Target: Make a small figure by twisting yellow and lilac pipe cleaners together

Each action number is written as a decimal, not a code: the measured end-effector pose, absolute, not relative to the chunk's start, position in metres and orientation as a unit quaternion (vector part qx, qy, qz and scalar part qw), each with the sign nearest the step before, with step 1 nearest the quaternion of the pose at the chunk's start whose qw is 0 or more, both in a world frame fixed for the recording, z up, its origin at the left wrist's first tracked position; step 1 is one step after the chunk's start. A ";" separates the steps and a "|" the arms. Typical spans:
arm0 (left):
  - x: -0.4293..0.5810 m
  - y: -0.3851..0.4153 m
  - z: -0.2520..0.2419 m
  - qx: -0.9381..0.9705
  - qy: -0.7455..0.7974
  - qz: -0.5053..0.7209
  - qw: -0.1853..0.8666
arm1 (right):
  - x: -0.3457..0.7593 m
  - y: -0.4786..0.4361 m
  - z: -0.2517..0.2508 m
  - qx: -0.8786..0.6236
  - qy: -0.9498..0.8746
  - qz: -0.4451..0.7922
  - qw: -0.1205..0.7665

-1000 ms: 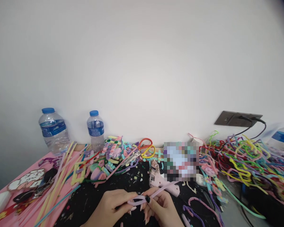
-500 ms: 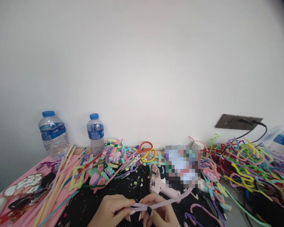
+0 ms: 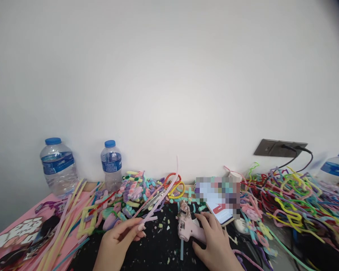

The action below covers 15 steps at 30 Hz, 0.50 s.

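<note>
Nearest the camera, the left hand pinches a pale pink pipe cleaner between thumb and fingertips, its free end arcing up toward the wall, while the right hand closes loosely around the handle of the pink glue gun lying on the black mat. Risk noted: the gun's cord appears plugged in, so a hot nozzle could scorch fingers or melt nearby fuzz. Beyond lie scissors, a phone, tangled pipe cleaners and two water bottles.
</note>
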<state>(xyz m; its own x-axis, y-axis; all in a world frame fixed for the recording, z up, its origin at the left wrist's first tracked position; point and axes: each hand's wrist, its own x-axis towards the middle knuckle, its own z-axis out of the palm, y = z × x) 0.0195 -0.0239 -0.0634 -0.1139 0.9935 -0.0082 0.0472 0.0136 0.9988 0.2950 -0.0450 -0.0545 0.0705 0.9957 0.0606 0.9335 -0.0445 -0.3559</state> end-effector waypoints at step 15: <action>0.018 -0.020 -0.073 0.462 0.533 0.516 0.486 | 0.329 -0.032 -0.057 -0.680 -0.701 0.169 0.133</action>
<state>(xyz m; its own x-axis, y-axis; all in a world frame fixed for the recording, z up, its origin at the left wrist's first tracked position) 0.0184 -0.0196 -0.0727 -0.0999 0.9942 -0.0410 -0.0091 0.0403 0.9991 0.3292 -0.0317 -0.0566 -0.0408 0.9982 -0.0429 0.9080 0.0191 -0.4185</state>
